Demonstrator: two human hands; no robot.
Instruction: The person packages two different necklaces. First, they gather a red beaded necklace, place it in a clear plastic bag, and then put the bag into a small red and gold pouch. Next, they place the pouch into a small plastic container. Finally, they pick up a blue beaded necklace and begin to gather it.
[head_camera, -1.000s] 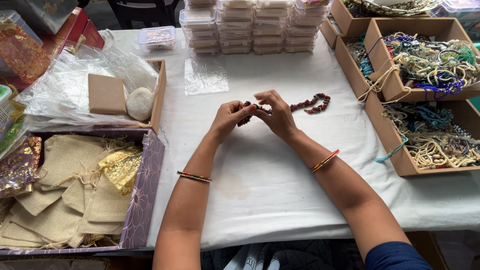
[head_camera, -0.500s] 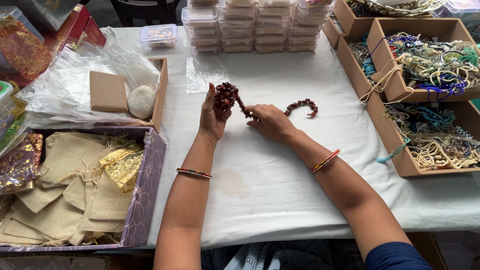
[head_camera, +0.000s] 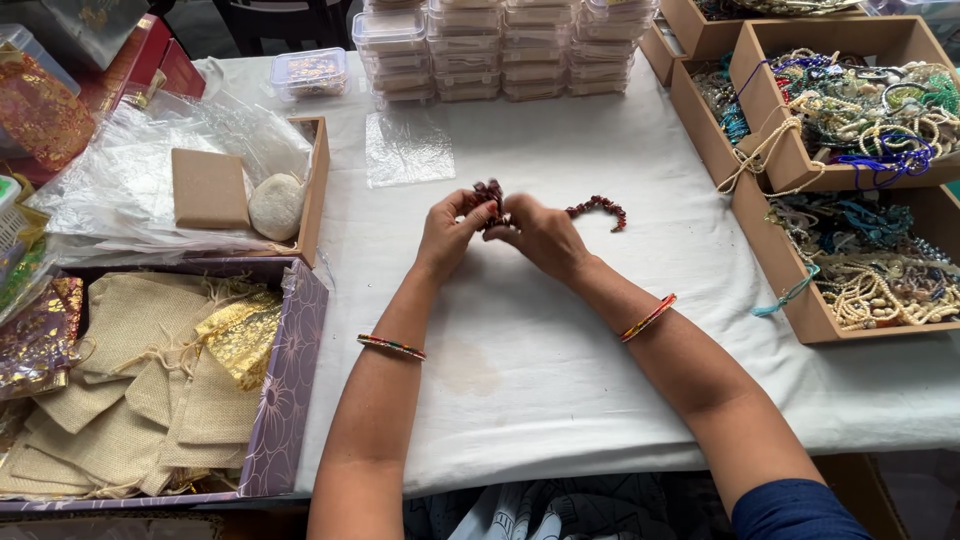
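A white cloth-covered table (head_camera: 560, 400) fills the view, and everything is placed here relative to the dark red chip-bead string (head_camera: 490, 192) held above its middle. The left hand (head_camera: 448, 232) and the right hand (head_camera: 540, 235) meet at that string, fingertips of both pinched together on it, so both grips are closed on the beads; how much of the string lies inside the fingers is hidden. Just right of it, a second curved strand of dark red beads (head_camera: 598, 207) lies on the cloth, and whether it joins the held string cannot be made out behind the right hand. Beyond the string lies a small clear plastic bag (head_camera: 405, 148), and further back stand stacks of clear lidded plastic boxes (head_camera: 500, 45), their tops cut off by the frame. To the right of the string sit open brown cardboard trays of tangled bead necklaces (head_camera: 860, 250), the farthest only partly in view. To its left a shallow cardboard box (head_camera: 312, 190) holds crumpled clear plastic, a brown cardboard square (head_camera: 208, 187) and a pale round stone (head_camera: 276, 205); nearer the person on that side, a purple patterned box (head_camera: 290, 380) holds beige burlap drawstring pouches (head_camera: 150, 400). The room past the table edge is dark and unclear.
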